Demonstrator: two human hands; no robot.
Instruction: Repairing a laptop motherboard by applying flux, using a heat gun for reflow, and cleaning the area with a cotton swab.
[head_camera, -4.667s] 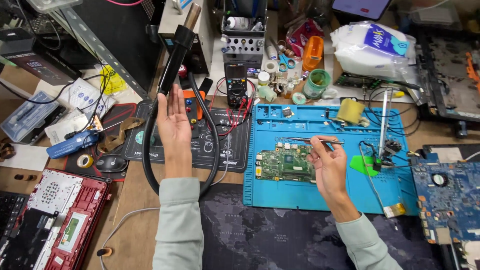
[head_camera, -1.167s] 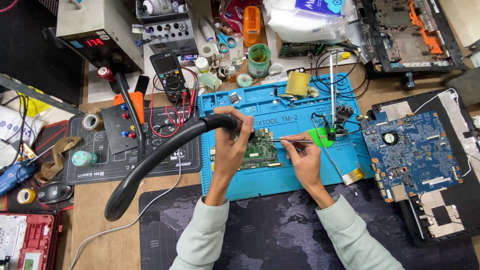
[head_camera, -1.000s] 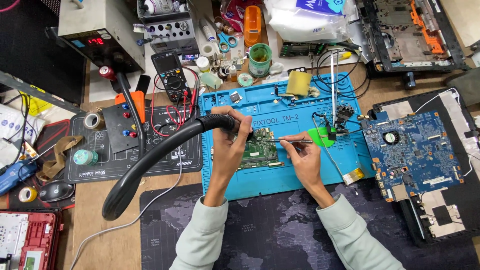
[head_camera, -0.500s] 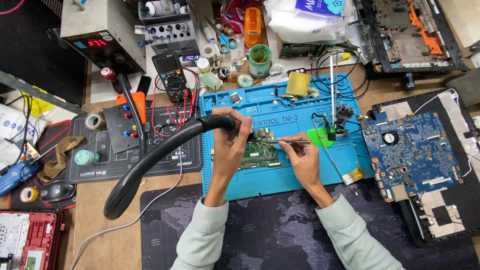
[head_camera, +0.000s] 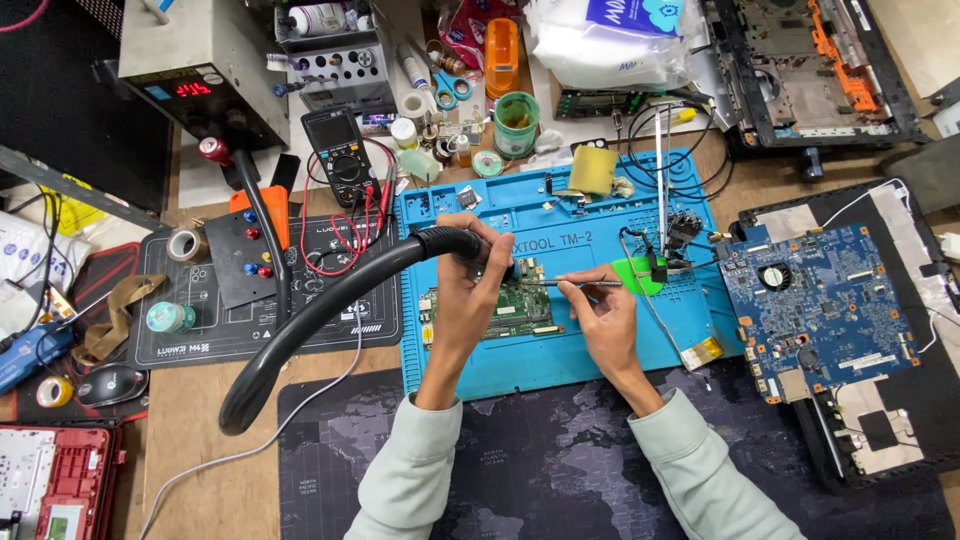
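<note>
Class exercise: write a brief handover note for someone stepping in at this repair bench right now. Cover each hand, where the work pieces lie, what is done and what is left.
Left hand: grips the black hose handpiece, nozzle end pointed down at the green circuit board.
Right hand: holds metal tweezers, tips at the board's upper edge.
Board lies flat on the blue work mat.
Done: both tools brought to the board.
Left: whatever part sits at the tips is too small to tell; nothing visibly lifted clear yet.

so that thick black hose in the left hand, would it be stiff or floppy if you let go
Probably springy rather than limp: the black hose keeps one smooth arc from the left hand down to the desk, with no kinks. It looks bulky, so it would likely swing off the green circuit board if let go. Its round body could roll sideways.
</note>
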